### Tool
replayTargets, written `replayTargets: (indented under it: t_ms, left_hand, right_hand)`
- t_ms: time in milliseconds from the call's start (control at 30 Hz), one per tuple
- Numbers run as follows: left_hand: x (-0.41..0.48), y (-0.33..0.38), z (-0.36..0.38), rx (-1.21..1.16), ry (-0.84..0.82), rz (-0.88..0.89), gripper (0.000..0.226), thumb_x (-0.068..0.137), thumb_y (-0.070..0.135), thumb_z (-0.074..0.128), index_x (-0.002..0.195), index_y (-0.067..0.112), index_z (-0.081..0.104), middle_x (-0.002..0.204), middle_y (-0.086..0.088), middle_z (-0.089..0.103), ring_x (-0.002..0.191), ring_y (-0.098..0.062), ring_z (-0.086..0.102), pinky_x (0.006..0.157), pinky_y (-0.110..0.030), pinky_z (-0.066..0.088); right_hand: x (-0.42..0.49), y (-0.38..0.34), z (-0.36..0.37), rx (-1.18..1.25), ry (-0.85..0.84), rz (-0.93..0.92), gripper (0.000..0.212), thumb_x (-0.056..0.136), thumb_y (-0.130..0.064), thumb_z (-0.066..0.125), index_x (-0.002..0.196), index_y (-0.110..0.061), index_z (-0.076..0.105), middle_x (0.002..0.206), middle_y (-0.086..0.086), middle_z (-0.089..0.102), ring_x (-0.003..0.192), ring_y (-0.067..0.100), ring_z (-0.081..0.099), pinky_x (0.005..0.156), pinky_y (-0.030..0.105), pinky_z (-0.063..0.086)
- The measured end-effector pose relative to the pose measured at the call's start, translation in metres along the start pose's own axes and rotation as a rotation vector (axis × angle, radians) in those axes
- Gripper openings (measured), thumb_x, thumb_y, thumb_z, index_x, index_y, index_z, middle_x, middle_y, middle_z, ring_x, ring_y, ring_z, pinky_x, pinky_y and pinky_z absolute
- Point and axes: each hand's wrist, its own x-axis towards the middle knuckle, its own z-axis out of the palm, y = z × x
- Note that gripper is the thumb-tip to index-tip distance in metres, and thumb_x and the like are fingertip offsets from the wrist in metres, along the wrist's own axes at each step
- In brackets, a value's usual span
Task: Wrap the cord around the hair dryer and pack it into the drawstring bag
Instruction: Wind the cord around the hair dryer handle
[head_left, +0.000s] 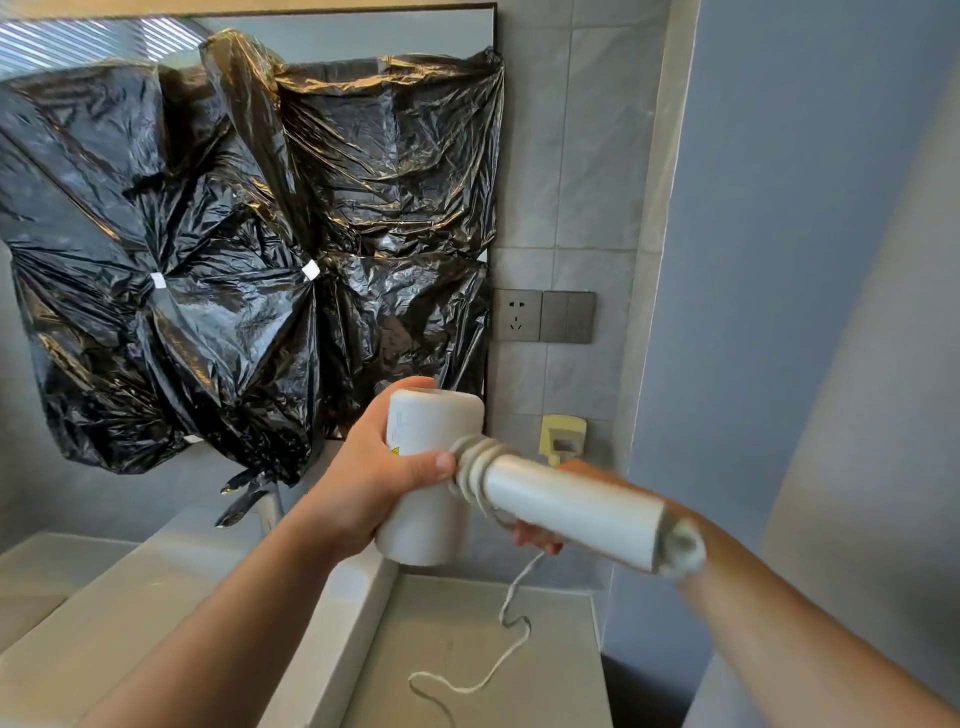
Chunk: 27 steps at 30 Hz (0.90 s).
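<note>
A: Obs. One hair dryer (566, 499), held in the air above the counter (467, 654), handle slanting down to the right. The left grip (374, 467) is wrapped round the barrel, thumb against the coils. The right grip (535, 538) sits under the handle, mostly hidden. Its fingers look curled on the cord (511, 592).

B: Step in hand?

A: Winding, and early by my reading. Coils bunch only at the top of the handle, the rest is bare, and a long tail lies on the counter.

B: How to do it well?

A: Lay each new turn beside its neighbour, not on top. Hold even tension with the right grip, let the left thumb pin the coils, and feed slack off the counter without kinks. Plug end not in view; leave it free to tuck.

B: Counts?

A: hair dryer 1. cord 1, about four turns showing, blurred. Grips 2. wall socket (517, 315) 1, switch plate (568, 317) 1, yellow hook (562, 434) 1. drawstring bag 0 in view. black plastic sheets (234, 260) on the wall: several, overlapping, no firm count.
</note>
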Motion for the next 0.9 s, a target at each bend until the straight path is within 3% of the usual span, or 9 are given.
replayTargets:
  t_ms: [67,133,233,300,367,467,533,667,900]
  left_hand:
    - [-0.001,0.006,-0.002,0.086,-0.136,-0.032,0.107,0.032,0.043,0.097,0.128,0.025,0.053,0.113,-0.015,0.066,0.094,-0.026,0.066,0.077,-0.041,0.057]
    - [-0.001,0.013,-0.004,0.234,-0.219,-0.046,0.1,0.039,0.03,0.095,0.129,0.029,0.052,0.118,-0.014,0.066,0.101,-0.028,0.067,0.084,-0.041,0.057]
    - [-0.001,0.022,-0.004,0.499,-0.217,-0.028,0.096,0.044,0.02,0.094,0.127,0.041,0.05,0.113,-0.001,0.067,0.101,-0.02,0.067,0.086,-0.033,0.057]
    - [-0.002,0.025,-0.002,0.673,-0.166,-0.007,0.097,0.046,0.023,0.095,0.126,0.046,0.046,0.111,0.007,0.064,0.096,-0.012,0.066,0.082,-0.027,0.056]
    - [-0.007,0.026,0.003,0.806,-0.069,0.016,0.099,0.043,0.04,0.091,0.127,0.052,0.04,0.111,0.012,0.062,0.093,-0.01,0.065,0.082,-0.032,0.057]
    - [-0.011,0.024,0.009,0.933,0.096,0.08,0.099,0.044,0.051,0.085,0.128,0.054,0.034,0.11,0.015,0.059,0.095,-0.014,0.061,0.084,-0.035,0.053]
    - [-0.013,0.023,0.01,0.993,0.138,0.118,0.099,0.048,0.05,0.086,0.132,0.051,0.033,0.112,0.016,0.056,0.097,-0.014,0.058,0.084,-0.031,0.048]
    - [-0.017,0.024,0.006,1.018,0.132,0.138,0.099,0.049,0.051,0.086,0.133,0.051,0.032,0.111,0.022,0.051,0.098,-0.011,0.055,0.084,-0.027,0.044]
    - [-0.013,0.026,0.021,1.16,0.083,0.273,0.096,0.057,0.053,0.082,0.138,0.043,0.032,0.124,0.018,0.053,0.106,-0.01,0.055,0.083,-0.027,0.044]
  right_hand:
    - [-0.001,0.0,-0.009,0.0,-0.117,0.026,0.016,0.085,0.0,0.065,0.081,-0.015,0.066,0.065,-0.007,0.069,0.057,0.003,0.063,0.054,0.017,0.05]
    - [-0.002,0.002,-0.016,0.08,-0.174,0.027,0.014,0.079,-0.001,0.066,0.08,-0.015,0.067,0.068,0.003,0.067,0.058,0.015,0.057,0.049,0.019,0.044]
    - [-0.001,0.004,-0.019,0.075,-0.153,0.126,0.012,0.082,0.0,0.061,0.079,-0.012,0.061,0.065,0.009,0.065,0.046,0.013,0.045,0.04,0.018,0.031]
    - [0.004,0.001,-0.016,-0.007,-0.063,0.168,0.015,0.085,0.003,0.058,0.079,-0.01,0.06,0.064,0.008,0.063,0.042,0.008,0.043,0.038,0.017,0.031]
    - [0.009,0.0,-0.009,-0.085,0.085,0.163,0.014,0.083,0.002,0.058,0.079,-0.011,0.062,0.064,0.006,0.063,0.044,0.011,0.043,0.039,0.02,0.034]
    - [0.018,-0.001,0.0,-0.013,0.308,0.128,0.016,0.084,0.003,0.054,0.078,-0.009,0.062,0.064,0.009,0.06,0.048,0.014,0.045,0.04,0.022,0.04]
    - [0.02,-0.003,0.001,0.016,0.344,0.129,0.017,0.085,0.003,0.053,0.077,-0.009,0.063,0.067,0.011,0.058,0.051,0.016,0.049,0.043,0.023,0.045]
    - [0.016,-0.005,-0.009,-0.228,0.179,0.142,0.013,0.084,-0.006,0.062,0.086,-0.017,0.068,0.073,0.004,0.062,0.053,0.012,0.051,0.045,0.024,0.047]
    - [0.016,-0.029,-0.022,-0.66,0.014,0.22,0.015,0.093,-0.023,0.051,0.103,-0.027,0.062,0.074,-0.001,0.066,0.054,0.013,0.056,0.047,0.022,0.048]
